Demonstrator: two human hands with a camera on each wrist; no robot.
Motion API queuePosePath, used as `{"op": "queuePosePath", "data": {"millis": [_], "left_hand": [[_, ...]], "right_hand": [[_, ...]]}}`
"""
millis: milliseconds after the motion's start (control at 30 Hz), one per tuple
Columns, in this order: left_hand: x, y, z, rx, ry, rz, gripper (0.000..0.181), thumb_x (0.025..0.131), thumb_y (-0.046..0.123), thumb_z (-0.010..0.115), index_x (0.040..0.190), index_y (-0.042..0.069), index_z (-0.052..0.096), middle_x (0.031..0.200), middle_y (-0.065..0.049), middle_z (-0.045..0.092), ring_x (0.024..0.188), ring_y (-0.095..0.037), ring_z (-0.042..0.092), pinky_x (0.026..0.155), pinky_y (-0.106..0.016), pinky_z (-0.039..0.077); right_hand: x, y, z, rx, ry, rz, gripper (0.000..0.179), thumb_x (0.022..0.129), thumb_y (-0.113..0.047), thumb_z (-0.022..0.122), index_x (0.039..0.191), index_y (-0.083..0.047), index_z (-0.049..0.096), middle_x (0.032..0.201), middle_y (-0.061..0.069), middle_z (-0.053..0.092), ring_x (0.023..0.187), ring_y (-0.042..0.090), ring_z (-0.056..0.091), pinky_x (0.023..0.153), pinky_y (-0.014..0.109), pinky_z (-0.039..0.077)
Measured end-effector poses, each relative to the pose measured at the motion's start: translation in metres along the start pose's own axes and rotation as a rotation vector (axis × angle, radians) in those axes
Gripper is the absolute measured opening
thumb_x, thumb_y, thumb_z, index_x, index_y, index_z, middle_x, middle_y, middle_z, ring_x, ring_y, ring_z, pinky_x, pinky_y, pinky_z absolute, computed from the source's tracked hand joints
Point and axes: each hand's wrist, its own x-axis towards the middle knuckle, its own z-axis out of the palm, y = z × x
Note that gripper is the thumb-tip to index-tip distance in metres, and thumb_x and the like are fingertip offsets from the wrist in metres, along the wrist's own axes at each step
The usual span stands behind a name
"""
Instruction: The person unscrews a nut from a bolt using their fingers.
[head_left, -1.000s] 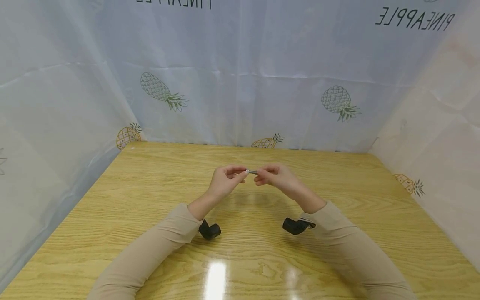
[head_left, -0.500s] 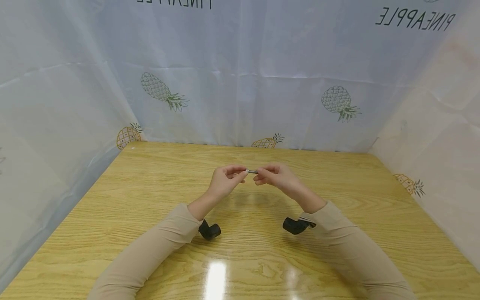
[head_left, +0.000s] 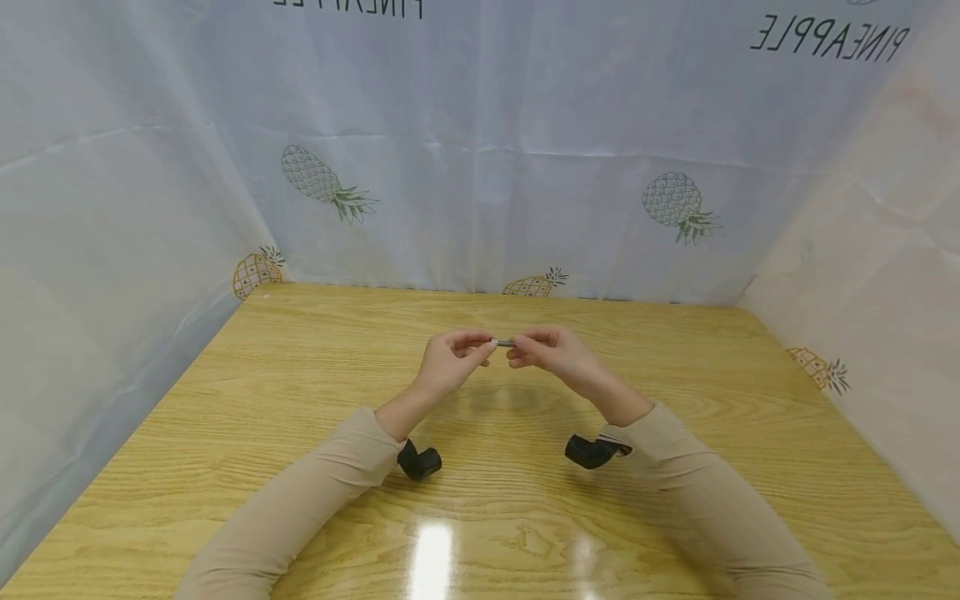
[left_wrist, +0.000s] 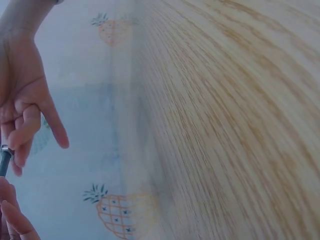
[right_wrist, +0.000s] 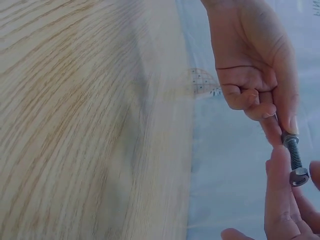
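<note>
A small metal bolt (right_wrist: 296, 155) with a threaded shank is held level between both hands above the table. The right hand (head_left: 558, 357) pinches its right end between thumb and fingers, where a collar-like ring (right_wrist: 289, 138) shows in the right wrist view. At its left end sits a shiny hex piece (right_wrist: 299, 177), held between the thumb and fingers of the left hand (head_left: 452, 360). In the left wrist view the bolt appears only at the left edge, its silver hex end by the left fingertips. The right fingers partly hide the other end.
The wood-grain table (head_left: 480, 500) spreads under both arms. Pale curtains with pineapple prints (head_left: 495, 200) enclose its back and sides. A black curved piece (head_left: 420, 461) protrudes by the left sleeve, and a black tube-like piece (head_left: 588, 452) by the right sleeve.
</note>
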Motion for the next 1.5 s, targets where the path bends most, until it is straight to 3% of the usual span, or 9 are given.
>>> {"op": "queuePosePath", "data": {"millis": [100, 200, 300, 500, 767, 900, 1033, 1267, 1500], "left_hand": [[0.0, 0.001, 0.0, 0.004, -0.002, 0.004, 0.027, 0.09, 0.02, 0.063, 0.111, 0.004, 0.067, 0.106, -0.017, 0.068, 0.079, -0.018, 0.068, 0.081, -0.038, 0.053], [-0.001, 0.001, -0.001, 0.005, -0.002, 0.004, 0.027, 0.089, 0.019, 0.063, 0.111, 0.004, 0.067, 0.106, -0.017, 0.068, 0.076, -0.013, 0.067, 0.079, -0.034, 0.053], [-0.001, 0.002, -0.001, 0.007, 0.002, 0.002, 0.027, 0.089, 0.019, 0.063, 0.111, 0.004, 0.067, 0.105, -0.017, 0.068, 0.078, -0.017, 0.068, 0.076, -0.028, 0.051], [-0.001, 0.002, 0.0, 0.004, 0.006, -0.003, 0.027, 0.089, 0.02, 0.063, 0.111, 0.004, 0.067, 0.105, -0.018, 0.068, 0.088, -0.034, 0.067, 0.078, -0.033, 0.052], [0.0, 0.001, 0.001, -0.004, 0.005, -0.01, 0.028, 0.089, 0.019, 0.064, 0.111, 0.002, 0.067, 0.106, -0.018, 0.068, 0.078, -0.019, 0.068, 0.079, -0.036, 0.052], [0.0, 0.002, 0.0, -0.009, 0.0, -0.02, 0.03, 0.089, 0.019, 0.064, 0.114, 0.001, 0.065, 0.108, -0.019, 0.067, 0.081, -0.025, 0.068, 0.081, -0.037, 0.052], [-0.003, 0.009, 0.0, -0.002, -0.006, -0.023, 0.03, 0.09, 0.017, 0.062, 0.113, -0.001, 0.064, 0.109, -0.021, 0.066, 0.087, -0.033, 0.067, 0.083, -0.043, 0.052], [-0.016, 0.029, 0.0, 0.01, -0.003, -0.004, 0.026, 0.09, 0.01, 0.061, 0.11, -0.006, 0.064, 0.104, -0.023, 0.067, 0.076, -0.019, 0.068, 0.081, -0.041, 0.052], [-0.001, 0.004, -0.001, -0.01, -0.007, -0.02, 0.029, 0.089, 0.016, 0.063, 0.112, -0.001, 0.065, 0.106, -0.022, 0.067, 0.073, -0.012, 0.066, 0.076, -0.033, 0.052]], "right_hand": [[-0.001, -0.001, 0.001, -0.004, 0.017, 0.003, 0.04, 0.096, -0.029, 0.053, 0.127, -0.004, 0.055, 0.124, 0.022, 0.059, 0.105, 0.021, 0.064, 0.111, 0.049, 0.03], [-0.001, -0.002, 0.001, -0.01, 0.042, -0.004, 0.036, 0.093, -0.021, 0.058, 0.125, -0.004, 0.055, 0.124, 0.02, 0.059, 0.109, 0.024, 0.061, 0.109, 0.051, 0.032], [-0.001, -0.002, 0.001, -0.003, 0.051, -0.006, 0.038, 0.09, -0.019, 0.062, 0.125, -0.004, 0.054, 0.126, 0.02, 0.057, 0.114, 0.028, 0.058, 0.108, 0.051, 0.033], [-0.002, -0.003, -0.001, -0.029, 0.004, 0.007, 0.046, 0.096, -0.033, 0.053, 0.131, -0.005, 0.051, 0.126, 0.021, 0.059, 0.112, 0.027, 0.061, 0.109, 0.047, 0.033], [-0.001, -0.005, 0.001, -0.054, 0.043, 0.028, 0.038, 0.091, -0.02, 0.061, 0.126, -0.006, 0.054, 0.126, 0.02, 0.057, 0.114, 0.027, 0.057, 0.107, 0.052, 0.033], [-0.001, -0.003, 0.0, -0.049, 0.018, 0.015, 0.045, 0.092, -0.027, 0.059, 0.131, -0.006, 0.051, 0.128, 0.02, 0.056, 0.115, 0.029, 0.058, 0.107, 0.052, 0.034], [-0.001, -0.002, -0.001, -0.041, -0.025, 0.016, 0.048, 0.097, -0.036, 0.049, 0.129, -0.001, 0.051, 0.123, 0.021, 0.06, 0.109, 0.026, 0.062, 0.107, 0.046, 0.036], [-0.001, 0.0, 0.0, -0.035, -0.001, -0.003, 0.037, 0.096, -0.024, 0.054, 0.125, -0.002, 0.053, 0.119, 0.021, 0.06, 0.109, 0.029, 0.06, 0.106, 0.049, 0.037], [0.0, 0.001, -0.001, 0.003, -0.013, -0.031, 0.041, 0.094, -0.024, 0.057, 0.129, -0.004, 0.051, 0.121, 0.018, 0.06, 0.108, 0.022, 0.062, 0.106, 0.047, 0.037]]}}
